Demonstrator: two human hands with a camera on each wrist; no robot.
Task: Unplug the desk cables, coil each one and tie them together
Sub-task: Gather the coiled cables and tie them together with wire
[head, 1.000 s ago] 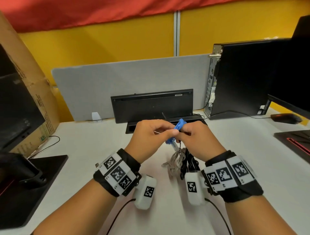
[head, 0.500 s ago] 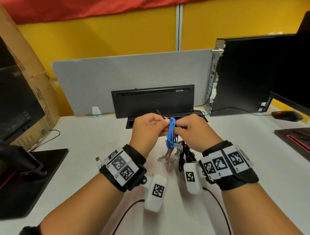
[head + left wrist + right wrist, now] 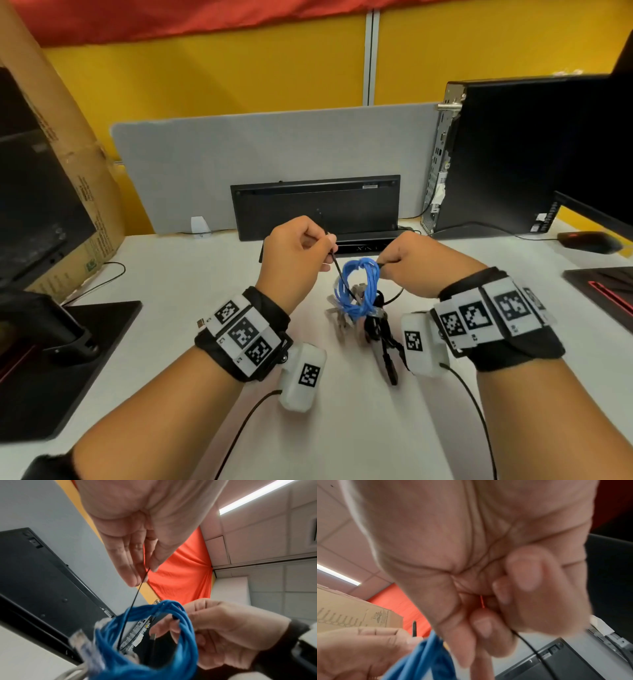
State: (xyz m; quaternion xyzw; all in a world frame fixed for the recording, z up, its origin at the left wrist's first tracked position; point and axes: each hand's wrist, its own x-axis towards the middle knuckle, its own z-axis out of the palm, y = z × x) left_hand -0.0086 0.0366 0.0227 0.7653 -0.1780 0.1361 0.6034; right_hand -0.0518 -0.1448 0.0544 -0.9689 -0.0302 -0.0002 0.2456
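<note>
A blue coiled cable hangs between my hands above the white desk. A thin black tie runs through its loop. My left hand pinches one end of the tie between thumb and fingers, and the tie is plain in the left wrist view. My right hand is curled round the other end at the top of the blue coil. A grey cable bundle and a black cable bundle hang under the blue one and trail onto the desk.
A black keyboard stands on edge against the grey divider right behind my hands. A black PC tower and a mouse are at the right. A monitor foot and a cardboard box fill the left.
My hands have drawn apart and the blue coil has dropped lower and opened into a loop. The black tie now stretches between the two hands.
</note>
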